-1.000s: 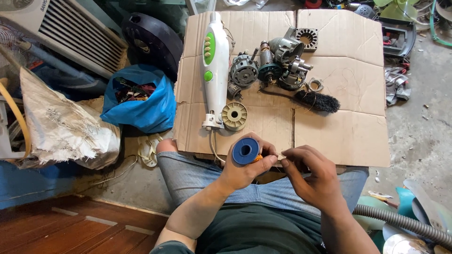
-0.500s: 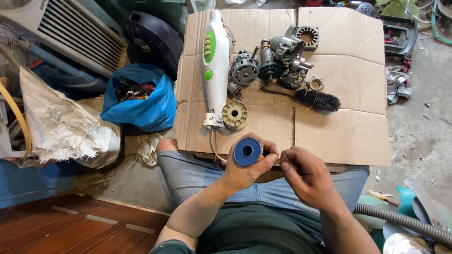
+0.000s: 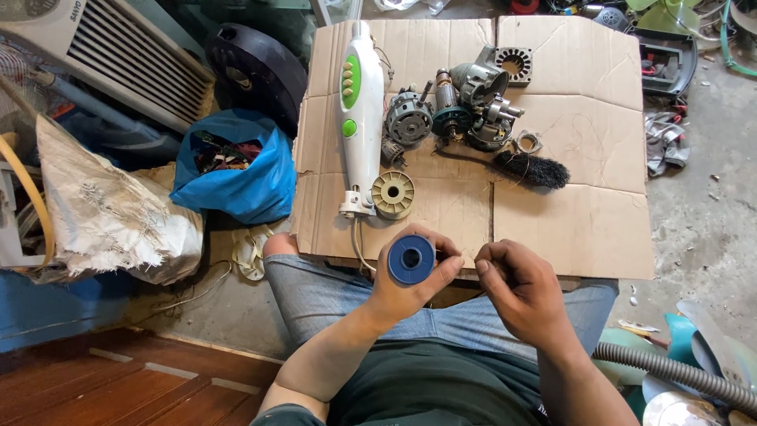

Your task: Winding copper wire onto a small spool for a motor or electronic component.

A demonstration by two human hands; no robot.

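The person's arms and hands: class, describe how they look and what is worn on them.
Both forearms are bare, with no sleeves reaching the elbows or below. The left hand and right hand wear no gloves; no watch or bracelet shows at either wrist, and rings are too small to tell. Nothing else covers them.

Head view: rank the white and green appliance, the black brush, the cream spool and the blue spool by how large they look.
1. white and green appliance, clearly the longest.
2. black brush.
3. blue spool and cream spool look about alike; the blue one, held in the left hand, is nearer the camera, so their order is unsure.
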